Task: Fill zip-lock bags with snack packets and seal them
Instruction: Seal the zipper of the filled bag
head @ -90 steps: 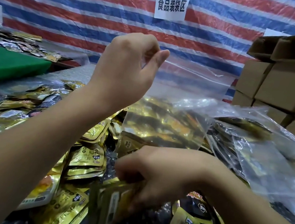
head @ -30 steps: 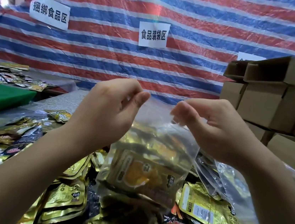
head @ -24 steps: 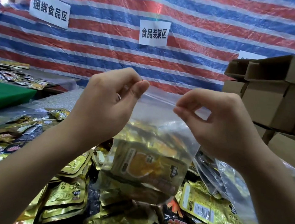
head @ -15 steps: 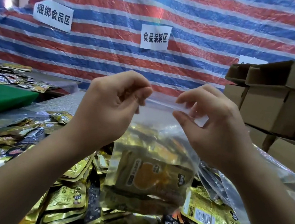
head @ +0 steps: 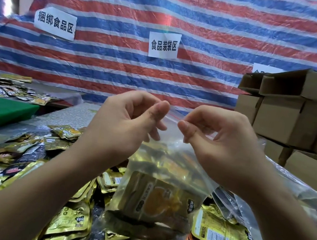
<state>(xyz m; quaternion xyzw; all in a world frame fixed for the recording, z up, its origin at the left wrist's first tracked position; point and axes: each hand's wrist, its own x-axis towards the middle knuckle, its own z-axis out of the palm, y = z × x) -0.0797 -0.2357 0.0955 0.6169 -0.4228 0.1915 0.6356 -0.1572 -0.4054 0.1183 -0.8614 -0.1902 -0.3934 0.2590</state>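
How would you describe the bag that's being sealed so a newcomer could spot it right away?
Start at the striped tarp, then drop to the left hand and right hand raised before it. Both pinch the top edge of a clear zip-lock bag hanging between them. Unlike the loose packets below, it is lifted and holds gold packets.

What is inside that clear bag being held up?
Gold snack packets fill the zip-lock bag; one at the front shows an orange picture. How many lie behind it cannot be seen. Both hands pinch its top edge.

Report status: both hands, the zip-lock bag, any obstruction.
Left hand and right hand pinch top edge of clear plastic zip-lock bag. Gold foil snack packets inside. Seal state unclear. Nothing obstructing.
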